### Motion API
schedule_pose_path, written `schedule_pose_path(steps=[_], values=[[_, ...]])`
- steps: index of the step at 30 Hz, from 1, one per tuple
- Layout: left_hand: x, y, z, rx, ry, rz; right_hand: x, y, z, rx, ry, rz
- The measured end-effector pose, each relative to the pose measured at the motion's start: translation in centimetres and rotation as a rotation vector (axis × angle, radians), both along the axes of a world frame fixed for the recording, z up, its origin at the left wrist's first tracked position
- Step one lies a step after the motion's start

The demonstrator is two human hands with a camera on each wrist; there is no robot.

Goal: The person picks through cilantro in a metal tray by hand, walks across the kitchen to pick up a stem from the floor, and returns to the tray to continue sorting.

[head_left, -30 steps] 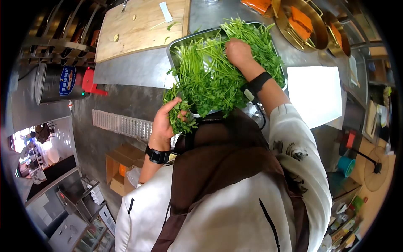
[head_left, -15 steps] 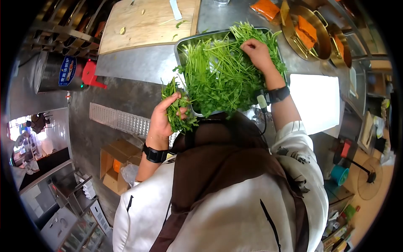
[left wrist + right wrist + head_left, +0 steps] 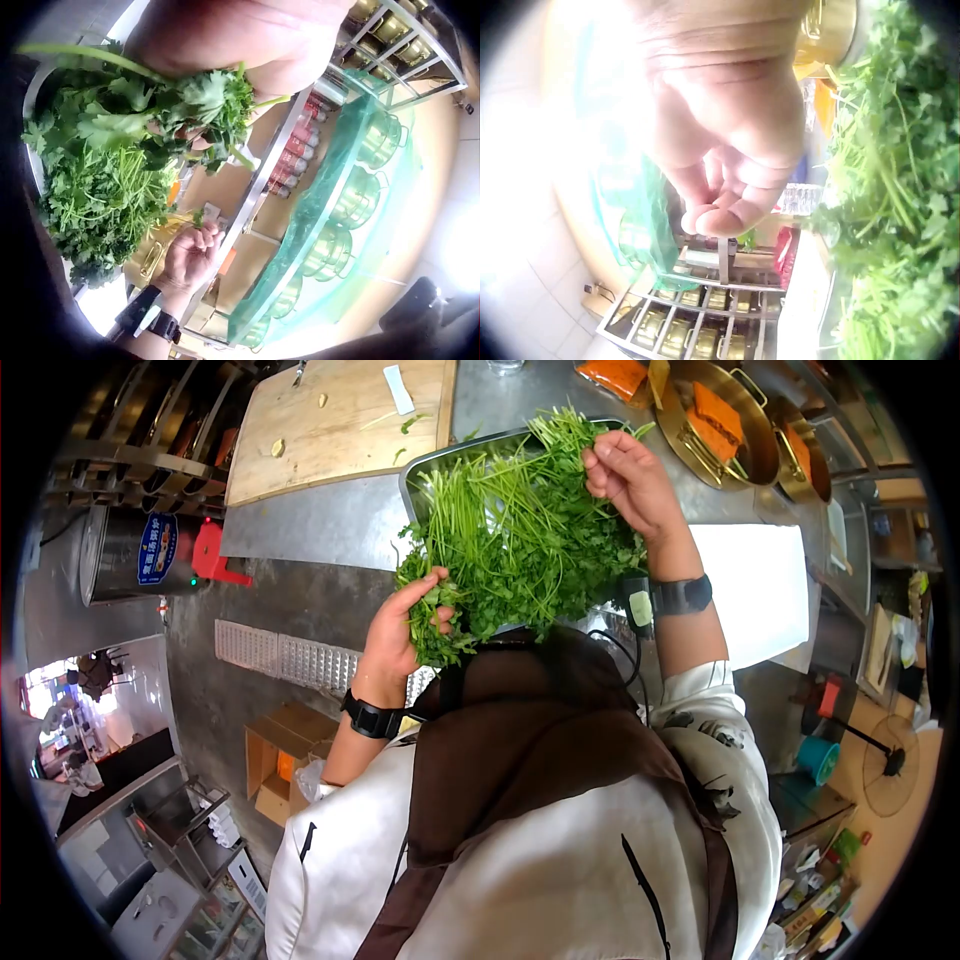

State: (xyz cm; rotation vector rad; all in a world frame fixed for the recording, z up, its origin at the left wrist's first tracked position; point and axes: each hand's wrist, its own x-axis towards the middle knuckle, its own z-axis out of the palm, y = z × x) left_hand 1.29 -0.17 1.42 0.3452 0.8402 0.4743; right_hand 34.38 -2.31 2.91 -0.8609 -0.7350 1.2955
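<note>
Leafy green herbs (image 3: pixel 510 540) with pale stems fill a metal tray (image 3: pixel 413 488) in the head view. At its near left corner my left hand (image 3: pixel 392 635) grips a small bunch of the herbs (image 3: pixel 440 635), thumb and fingers around it; the left wrist view shows the bunch (image 3: pixel 202 109) against the palm. My right hand (image 3: pixel 635 485) is raised over the tray's right side, fingers curled and tips together. In the left wrist view a small green sprig (image 3: pixel 198 218) shows at the tips of that hand (image 3: pixel 191 259).
A wooden board (image 3: pixel 340 425) with scraps lies left of the tray. Brass pans (image 3: pixel 765 450) holding orange packets stand at the back right. A white sheet (image 3: pixel 755 595) lies right of the tray, and an open cardboard box (image 3: pixel 270 755) sits on the floor at the left.
My right hand has lifted off the herbs and moved right and toward the back edge of the tray. My left hand keeps its grip on the bunch and has barely moved.
</note>
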Motion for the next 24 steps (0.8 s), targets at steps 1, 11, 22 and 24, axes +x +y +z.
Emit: schedule_pose_path(steps=[1,11,22,24], values=[[0.3,0.1,0.1,0.002,-0.003,0.007,-0.1,0.2,0.5,0.002,-0.003,0.007],[4.8,0.0,-0.3,-0.118,-0.145,-0.287,-7.5,-2.5,4.7,0.036,-0.191,0.369],[5.4,-0.2,-3.0,0.157,0.144,-0.35,-11.0,-7.0,0.5,-0.143,-0.563,0.674],[5.7,-0.3,-3.2,0.124,0.097,-0.348,-11.3,-7.1,-0.3,-0.138,-0.433,0.736]])
